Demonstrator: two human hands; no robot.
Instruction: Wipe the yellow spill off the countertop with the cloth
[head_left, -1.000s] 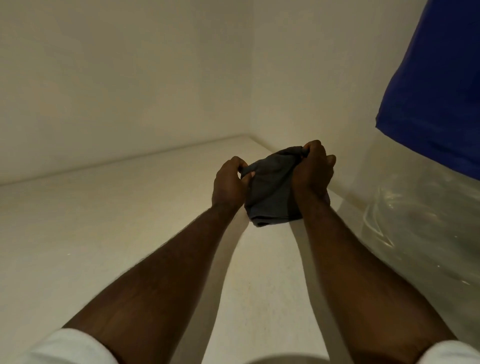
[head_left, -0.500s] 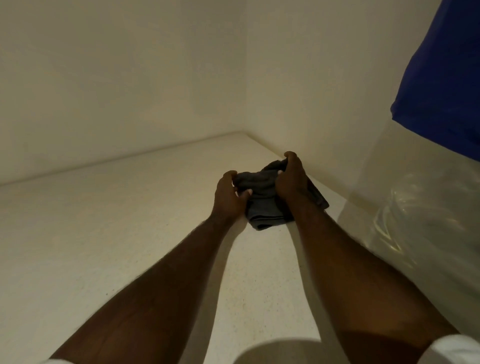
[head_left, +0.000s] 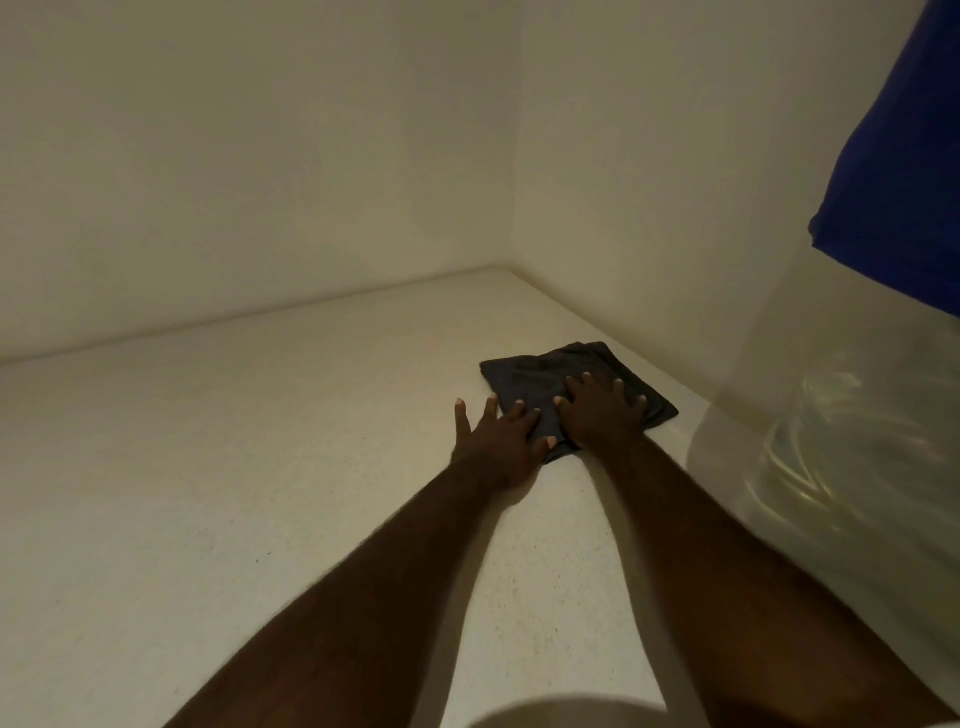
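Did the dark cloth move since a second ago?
Yes. The cloth was bunched up and lifted in both hands; now it lies spread flat on the countertop, closer to the right wall, pressed under both palms.

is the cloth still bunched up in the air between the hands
No, the dark cloth lies spread flat on the countertop, with the right hand pressed open on it and the left hand flat at its near edge.
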